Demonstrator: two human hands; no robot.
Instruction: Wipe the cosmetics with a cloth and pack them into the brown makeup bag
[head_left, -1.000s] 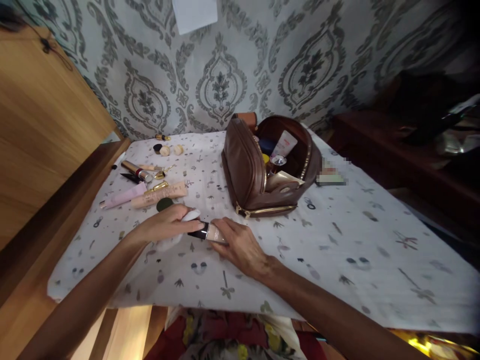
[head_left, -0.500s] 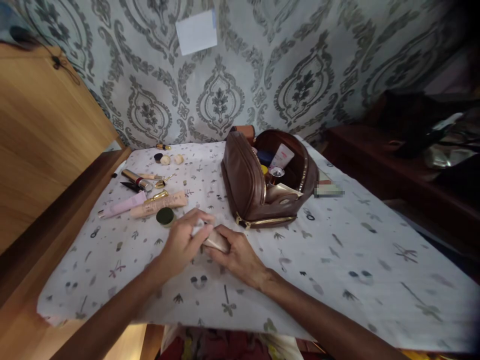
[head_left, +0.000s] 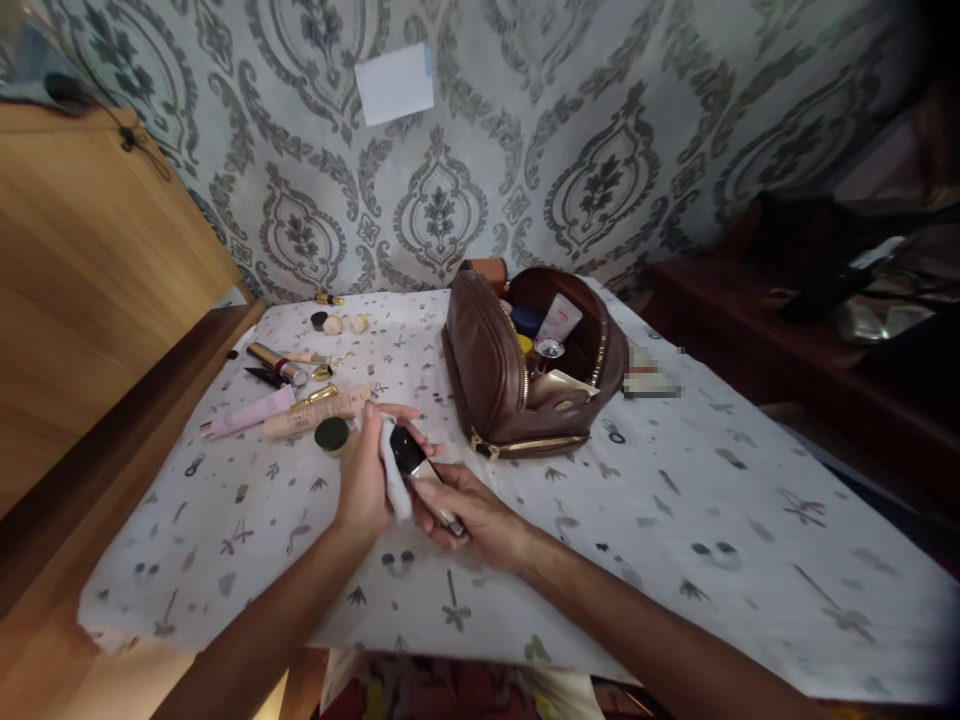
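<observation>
Low over the bench (head_left: 600, 600), the right hand (head_left: 480, 515) grips the lower part of the bottle (head_left: 422, 468); the left hand (head_left: 364, 470) cups a cloth (head_left: 394, 475) beside its black cap (head_left: 406, 450). Best hold the bottle firm, cloth flush, clear of the jar (head_left: 331, 436) beyond.

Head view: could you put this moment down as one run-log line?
left hand: holds cloth | right hand: holds black-capped bottle | bag: open, things inside | jar: beside left hand

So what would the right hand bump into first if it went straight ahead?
Probably the white cloth in the left hand. The right hand, holding the bottle, points that way; whether bottle and cloth touch is unclear.
</observation>
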